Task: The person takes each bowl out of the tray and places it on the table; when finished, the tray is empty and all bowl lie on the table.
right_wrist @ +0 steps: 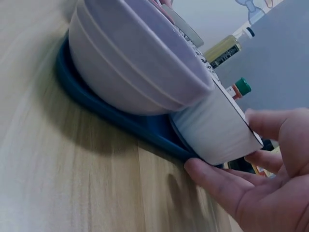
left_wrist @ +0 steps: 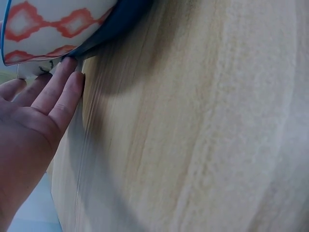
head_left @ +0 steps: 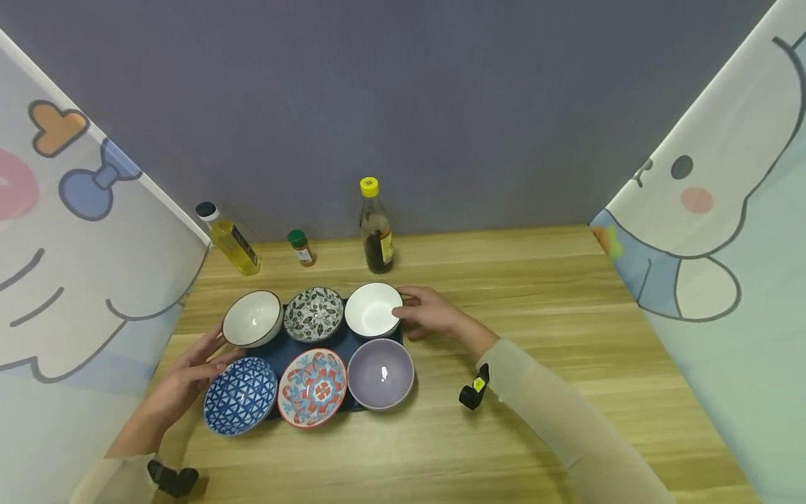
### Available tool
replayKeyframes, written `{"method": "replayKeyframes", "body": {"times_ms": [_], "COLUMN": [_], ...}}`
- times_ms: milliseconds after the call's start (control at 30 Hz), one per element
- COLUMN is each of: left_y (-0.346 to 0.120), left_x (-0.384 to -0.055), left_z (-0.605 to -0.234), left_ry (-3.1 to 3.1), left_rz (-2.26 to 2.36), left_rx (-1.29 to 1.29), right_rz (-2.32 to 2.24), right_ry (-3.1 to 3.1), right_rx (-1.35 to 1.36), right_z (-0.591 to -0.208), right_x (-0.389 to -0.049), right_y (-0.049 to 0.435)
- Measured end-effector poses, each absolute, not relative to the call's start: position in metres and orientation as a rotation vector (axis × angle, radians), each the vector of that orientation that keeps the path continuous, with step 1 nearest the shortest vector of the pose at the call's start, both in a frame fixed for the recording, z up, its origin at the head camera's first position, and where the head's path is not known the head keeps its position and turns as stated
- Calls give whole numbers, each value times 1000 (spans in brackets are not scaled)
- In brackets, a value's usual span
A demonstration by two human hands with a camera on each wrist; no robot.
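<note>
A dark blue tray (head_left: pixel 343 342) carries several bowls in two rows. My left hand (head_left: pixel 183 381) grips its left end, between a white bowl (head_left: pixel 253 318) and a blue patterned bowl (head_left: pixel 241 396). From the left wrist, my fingers (left_wrist: pixel 71 89) reach to the tray's underside edge, below a bowl with red markings. At the right end, my right hand (head_left: pixel 432 314) holds the tray, with its thumb over the rim of another white bowl (head_left: pixel 371 310). One fingertip (right_wrist: pixel 199 170) meets the tray's edge from below, beside that bowl (right_wrist: pixel 219 128).
A lavender bowl (head_left: pixel 380 374), a red-and-blue floral bowl (head_left: pixel 313 388) and a leaf-patterned bowl (head_left: pixel 313 315) also sit on the tray. Behind stand an oil bottle (head_left: pixel 234 245), a green-capped jar (head_left: pixel 301 249) and a yellow-capped sauce bottle (head_left: pixel 377 238). A grey wall (head_left: pixel 478 140) backs the table.
</note>
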State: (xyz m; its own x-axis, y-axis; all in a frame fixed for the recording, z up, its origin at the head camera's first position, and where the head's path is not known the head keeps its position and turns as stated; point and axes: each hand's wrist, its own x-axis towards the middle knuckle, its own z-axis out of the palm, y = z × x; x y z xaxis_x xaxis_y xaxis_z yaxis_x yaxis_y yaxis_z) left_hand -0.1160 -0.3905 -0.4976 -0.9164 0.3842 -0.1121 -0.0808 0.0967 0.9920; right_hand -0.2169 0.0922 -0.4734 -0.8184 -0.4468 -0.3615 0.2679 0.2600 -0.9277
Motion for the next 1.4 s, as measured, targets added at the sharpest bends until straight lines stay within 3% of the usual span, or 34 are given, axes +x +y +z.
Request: {"method": "replayKeyframes", "body": {"times_ms": [1400], "left_y": [-392], "left_x": [-123], "left_z": [-496], "left_ry": [2075], "left_rz": [1861], "left_rx": [262], "right_rz": [-1768], "right_ry": [1889], "right_rx": [1], "right_z": [-472], "right_x": [-214], "right_y": [92]}}
